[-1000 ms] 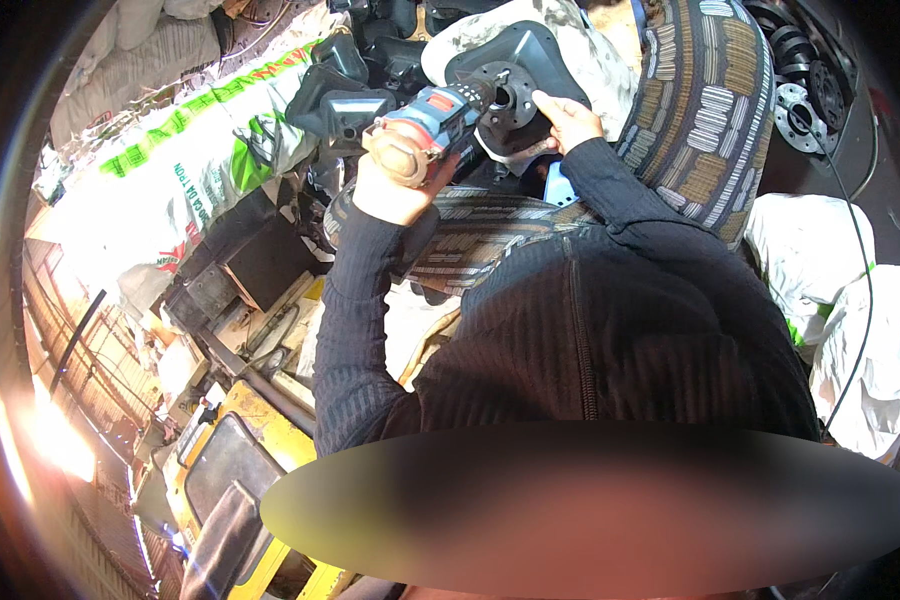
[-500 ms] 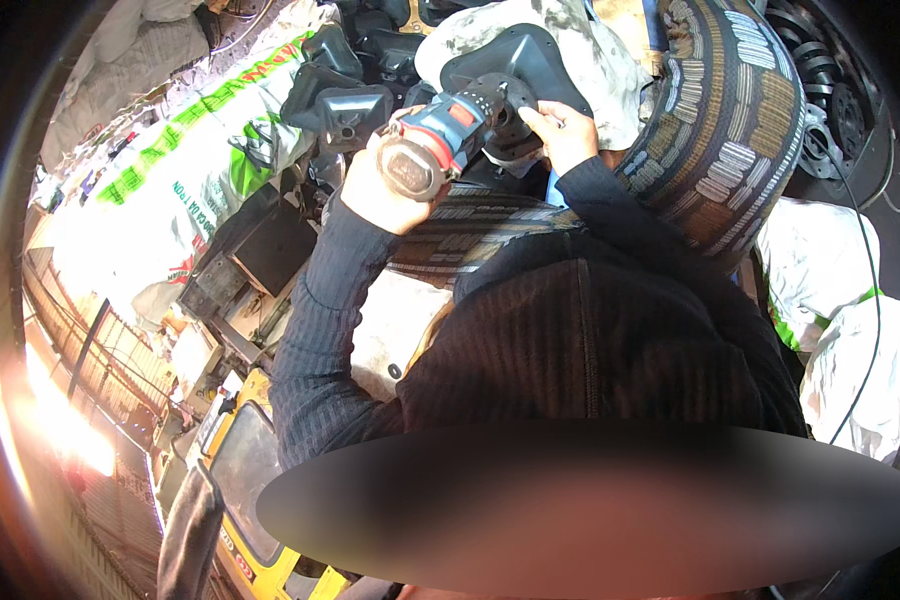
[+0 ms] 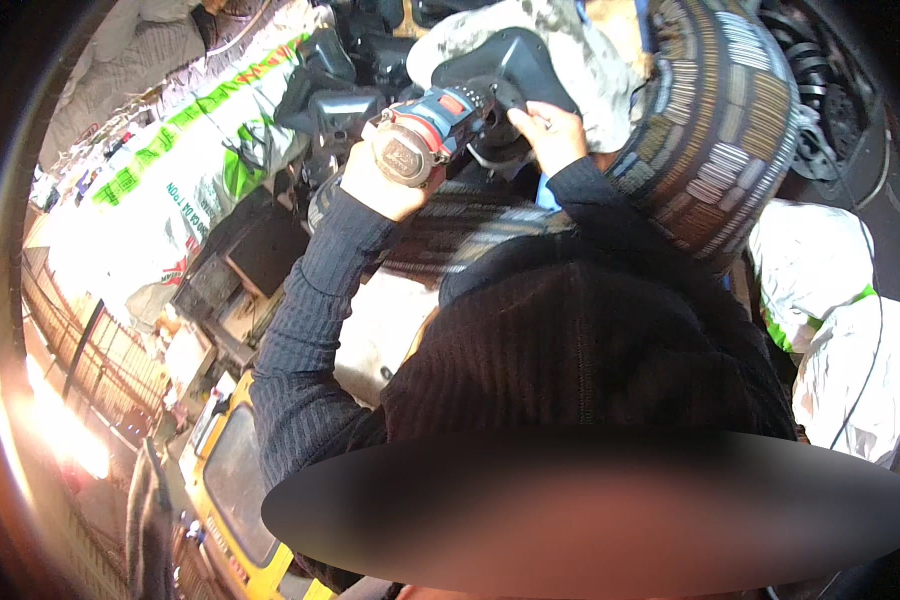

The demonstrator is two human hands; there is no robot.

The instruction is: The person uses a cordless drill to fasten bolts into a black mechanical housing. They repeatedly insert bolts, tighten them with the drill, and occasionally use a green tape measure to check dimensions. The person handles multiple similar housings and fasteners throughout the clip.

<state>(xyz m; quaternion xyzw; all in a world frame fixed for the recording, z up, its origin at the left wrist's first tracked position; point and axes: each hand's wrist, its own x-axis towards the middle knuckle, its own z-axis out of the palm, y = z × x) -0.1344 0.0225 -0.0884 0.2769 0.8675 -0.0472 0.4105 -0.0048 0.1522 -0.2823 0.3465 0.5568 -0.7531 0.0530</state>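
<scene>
A blue and red cordless drill (image 3: 432, 128) is in my left hand (image 3: 378, 192), whose fingers are wrapped round it. Its chuck points up and to the right, at a glossy black moulded part (image 3: 515, 62) with a broad flared flange. The drill's tip is hidden among dark pieces by this part. My right hand (image 3: 558, 138) is closed just right of the chuck, thumb and fingertips pinched together beside the black part. A small light glint shows at those fingertips, too small to name. The part lies against a stained whitish sack or cloth (image 3: 610, 95).
More black moulded parts (image 3: 345, 110) are heaped at the upper left, beside a white and green sack (image 3: 160, 210). My patterned trouser leg (image 3: 725, 120) bends round on the right. Dark metal machine parts (image 3: 815, 90) and white sacks (image 3: 815, 245) lie beyond it, crossed by a cable.
The view has shifted slightly. Both hands remain at the black part, and the drill is still in my left hand. My right fingertips have drawn slightly back from the chuck.
</scene>
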